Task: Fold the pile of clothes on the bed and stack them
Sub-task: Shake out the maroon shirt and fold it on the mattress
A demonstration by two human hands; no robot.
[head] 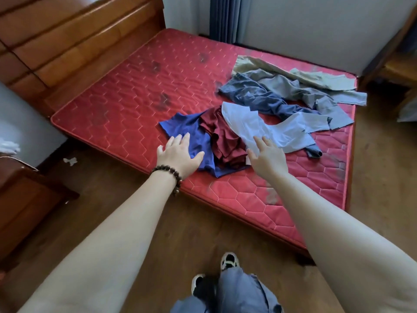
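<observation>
2 shoes point(228, 260) are seen on the floor at the bed's point(126, 93) edge. Left hand point(179, 154) is laid flat on the blue shirt point(191, 129), fingers straight, nothing gripped. Right hand point(267, 155) is spread above the white shirt point(255, 125), probably to pick it. Clothes lie unfolded.

1. I see my left hand point(178, 154) stretched forward, palm down, fingers straight and slightly spread.
2. A dark brown beaded bracelet point(169, 173) circles my left wrist.
3. My right hand point(267, 158) reaches forward too, fingers straight and loosely fanned, gripping nothing.
4. Both forearms are bare and extended.
</observation>
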